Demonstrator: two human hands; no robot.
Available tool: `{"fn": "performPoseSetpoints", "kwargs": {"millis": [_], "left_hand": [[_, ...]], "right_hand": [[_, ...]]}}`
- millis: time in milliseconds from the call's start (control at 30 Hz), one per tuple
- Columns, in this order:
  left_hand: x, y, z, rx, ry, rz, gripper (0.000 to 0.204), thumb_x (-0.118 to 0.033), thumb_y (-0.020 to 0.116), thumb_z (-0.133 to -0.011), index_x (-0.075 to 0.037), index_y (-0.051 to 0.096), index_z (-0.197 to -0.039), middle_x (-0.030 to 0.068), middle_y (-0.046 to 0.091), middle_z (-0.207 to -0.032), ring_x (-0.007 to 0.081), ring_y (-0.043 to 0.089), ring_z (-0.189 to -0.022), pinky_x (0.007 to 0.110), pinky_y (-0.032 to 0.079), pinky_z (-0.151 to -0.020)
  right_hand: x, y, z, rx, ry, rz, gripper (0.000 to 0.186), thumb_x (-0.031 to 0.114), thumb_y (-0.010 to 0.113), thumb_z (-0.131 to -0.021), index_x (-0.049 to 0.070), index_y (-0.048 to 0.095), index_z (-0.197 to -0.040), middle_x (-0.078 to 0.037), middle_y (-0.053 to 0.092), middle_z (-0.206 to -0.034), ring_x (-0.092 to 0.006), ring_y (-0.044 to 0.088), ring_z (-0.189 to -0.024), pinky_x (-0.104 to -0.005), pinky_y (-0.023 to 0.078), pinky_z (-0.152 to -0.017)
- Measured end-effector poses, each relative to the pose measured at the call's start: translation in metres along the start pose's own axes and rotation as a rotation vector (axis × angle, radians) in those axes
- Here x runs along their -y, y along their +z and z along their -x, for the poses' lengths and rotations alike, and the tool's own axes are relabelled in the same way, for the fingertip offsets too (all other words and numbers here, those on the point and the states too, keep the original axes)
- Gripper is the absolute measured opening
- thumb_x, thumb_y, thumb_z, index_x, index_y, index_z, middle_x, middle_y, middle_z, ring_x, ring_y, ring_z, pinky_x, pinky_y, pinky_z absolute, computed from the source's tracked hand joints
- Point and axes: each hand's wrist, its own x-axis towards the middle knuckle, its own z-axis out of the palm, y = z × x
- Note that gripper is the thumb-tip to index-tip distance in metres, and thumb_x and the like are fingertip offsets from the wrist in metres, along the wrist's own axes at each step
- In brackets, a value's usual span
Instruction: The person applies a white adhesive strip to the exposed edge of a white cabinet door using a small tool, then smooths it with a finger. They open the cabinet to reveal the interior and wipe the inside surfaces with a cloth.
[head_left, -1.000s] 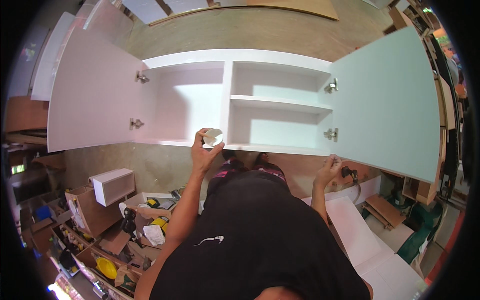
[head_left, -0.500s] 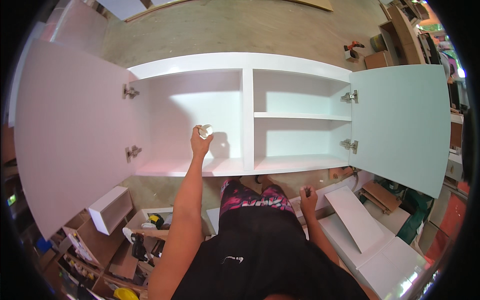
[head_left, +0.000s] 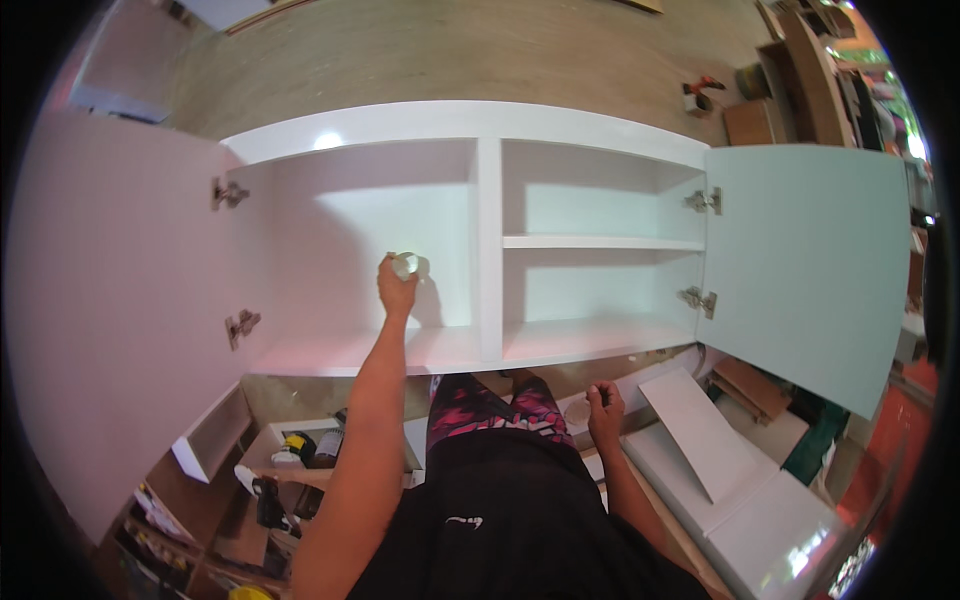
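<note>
A white cabinet (head_left: 490, 230) lies with its open front facing me, its left door (head_left: 110, 300) and right door (head_left: 800, 270) swung wide on metal hinges (head_left: 243, 328). My left hand (head_left: 397, 290) reaches into the undivided left compartment. It is closed around a small, round, whitish thing, like a cup or a roll (head_left: 405, 265); its exact kind is unclear. Low at the right, outside the cabinet's near edge, my right hand (head_left: 605, 405) has its fingers curled together. What they hold, if anything, I cannot make out.
A shelf (head_left: 600, 242) splits the cabinet's right half. Loose white panels (head_left: 690, 435) lie at the lower right. An open wooden box (head_left: 290, 455) with tools stands lower left, beside a small white box (head_left: 212, 435). A red cordless drill (head_left: 705, 85) is on the far floor.
My left hand and the whitish thing stay in the left compartment, the thing slightly turned. My right hand has shifted a little left, its fingers still curled. The whole view has tilted slightly.
</note>
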Motion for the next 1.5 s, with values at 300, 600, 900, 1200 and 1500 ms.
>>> {"fn": "performPoseSetpoints", "kwargs": {"millis": [300, 600, 900, 1200, 1500], "left_hand": [[0.016, 0.001, 0.012, 0.029, -0.207, -0.089, 0.099, -0.02, 0.083, -0.078, -0.003, 0.025, -0.157, 0.023, 0.047, -0.146, 0.041, 0.051, -0.132, 0.048, 0.046, -0.108], [-0.108, -0.132, 0.19, -0.453, -0.03, 0.392, 0.031, -0.022, 0.065, -0.093, 0.001, 0.062, -0.113, 0.0159, 0.071, -0.095, 0.0287, 0.069, -0.084, 0.04, 0.054, -0.078], [0.046, 0.047, 0.575, -0.934, -0.87, 0.462, 0.022, -0.025, 0.058, -0.104, -0.005, 0.059, -0.095, 0.0039, 0.055, -0.073, 0.0162, 0.059, -0.066, 0.035, 0.051, -0.059], [0.16, -0.019, 0.671, -1.292, -1.189, 1.51, 0.023, -0.034, 0.065, -0.099, -0.011, 0.064, -0.1, 0.0019, 0.068, -0.082, 0.0157, 0.066, -0.073, 0.029, 0.049, -0.059], [0.379, -0.25, 0.643, -1.532, -1.007, 1.933, 0.043, -0.04, 0.067, -0.099, -0.007, 0.055, -0.122, 0.009, 0.067, -0.101, 0.022, 0.066, -0.086, 0.037, 0.052, -0.066]], "right_hand": [[0.02, -0.007, -0.058, 0.394, -0.228, 0.088, 0.015, 0.016, 0.054, -0.105, 0.002, 0.057, -0.098, -0.003, 0.06, -0.085, -0.0127, 0.057, -0.083, -0.0288, 0.048, -0.079], [0.074, -0.007, -0.101, 1.007, -0.531, 0.208, 0.031, 0.028, 0.044, -0.111, 0.004, 0.049, -0.092, -0.004, 0.05, -0.077, -0.0133, 0.05, -0.073, -0.0287, 0.045, -0.072], [0.099, 0.067, -0.053, 1.377, -0.834, 0.442, 0.049, 0.039, 0.047, -0.11, 0.005, 0.047, -0.074, -0.002, 0.046, -0.064, -0.0123, 0.047, -0.062, -0.0312, 0.043, -0.06], [0.084, 0.128, 0.022, 1.374, -0.881, 0.754, 0.035, 0.031, 0.057, -0.106, -0.001, 0.061, -0.095, -0.006, 0.063, -0.084, -0.0116, 0.056, -0.081, -0.028, 0.046, -0.073], [0.011, 0.128, 0.114, 1.226, -0.496, 0.688, 0.044, 0.032, 0.059, -0.104, -0.002, 0.058, -0.132, -0.009, 0.07, -0.107, -0.0166, 0.066, -0.098, -0.0302, 0.051, -0.083]]}}
